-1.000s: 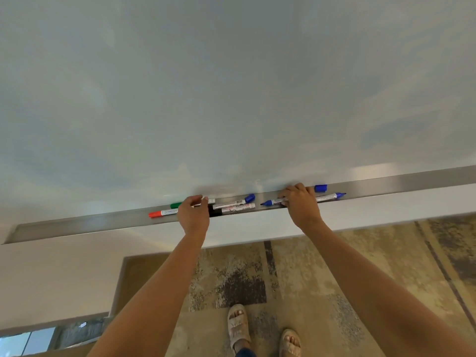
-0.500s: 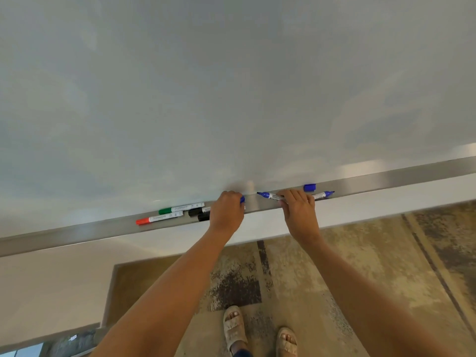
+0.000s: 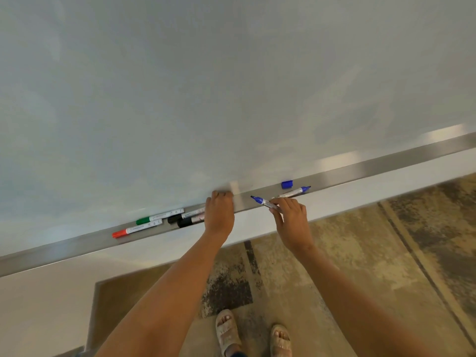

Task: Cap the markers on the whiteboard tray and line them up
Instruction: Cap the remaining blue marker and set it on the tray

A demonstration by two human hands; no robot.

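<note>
A metal whiteboard tray (image 3: pixel 360 170) runs diagonally across the head view. On its left part lie a red marker (image 3: pixel 137 229), a green marker (image 3: pixel 157 217) and two black-ended markers (image 3: pixel 184 219), side by side. My left hand (image 3: pixel 219 215) lies curled over the right ends of the two black-ended ones; its grip is hidden. My right hand (image 3: pixel 291 217) pinches a blue marker (image 3: pixel 261 201) just above the tray edge, pointed end to the left. A second blue marker (image 3: pixel 293 193) lies on the tray behind it. A loose blue cap (image 3: pixel 286 184) sits beside it against the board.
The whiteboard (image 3: pixel 231 86) fills the upper view. Below the tray is a white wall strip (image 3: pixel 386 189), then patterned carpet (image 3: pixel 373 253). My sandalled feet (image 3: pixel 253 336) stand under the hands. The tray's right stretch holds nothing.
My left hand slid right along the tray, from beside the green marker to the right ends of the black-ended ones. My right hand lifted one blue marker off the tray.
</note>
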